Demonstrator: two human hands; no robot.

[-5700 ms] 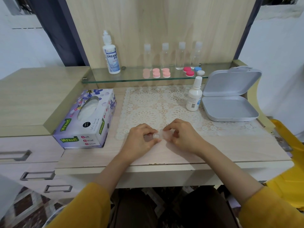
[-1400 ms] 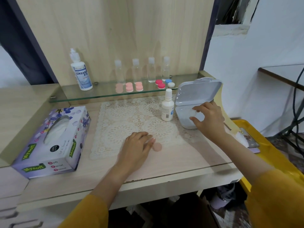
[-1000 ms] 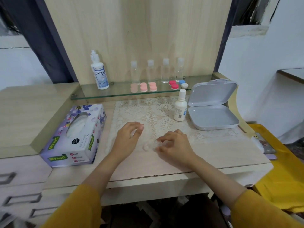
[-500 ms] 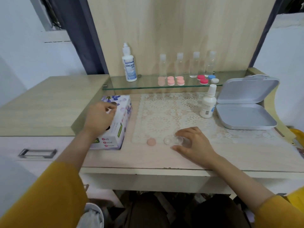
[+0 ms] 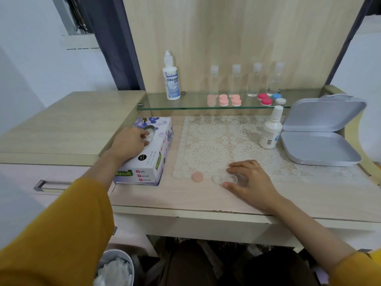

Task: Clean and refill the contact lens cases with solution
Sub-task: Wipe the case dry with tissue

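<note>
A clear, uncapped contact lens case (image 5: 221, 178) lies on the desk at the near edge of the lace mat (image 5: 214, 139). My right hand (image 5: 250, 180) holds it between thumb and forefinger. One pink cap (image 5: 197, 176) lies just left of the case. My left hand (image 5: 129, 144) reaches into the slot of the tissue box (image 5: 148, 166), and its fingertips pinch the white tissue (image 5: 151, 134) there. The tall lens solution bottle (image 5: 171, 79) stands on the glass shelf (image 5: 185, 107), far from both hands.
Several pink lens cases (image 5: 223, 100) and red, blue and white ones (image 5: 268, 99) sit on the shelf before clear small bottles (image 5: 235, 79). A small white bottle (image 5: 270, 131) and an open grey box (image 5: 317, 149) stand right. A bin (image 5: 115, 267) sits below left.
My left hand left the case and moved to the tissue box, where its fingers now reach into the slot. My right hand came back from the grey box and stays on the clear case.
</note>
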